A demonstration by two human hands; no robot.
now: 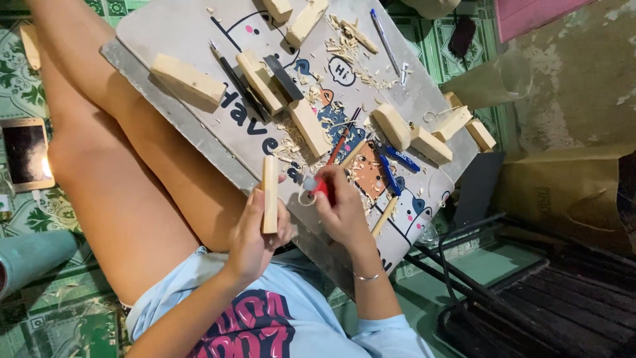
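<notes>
My left hand is shut on a pale wooden stick and holds it upright over the near edge of a grey lap board. Just to its right, my right hand, with a thin bracelet at the wrist, grips a small red-handled tool. The tool's pale tip points at the stick. The board rests across my bare legs and has a cartoon print. On it lie several cut wooden blocks, wood shavings, blue-handled tools and a pen.
A phone lies on the patterned green floor at the left. A grey-green cylinder lies at the lower left. Brown cardboard and a dark metal rack stand at the right, with a clear plastic cup above.
</notes>
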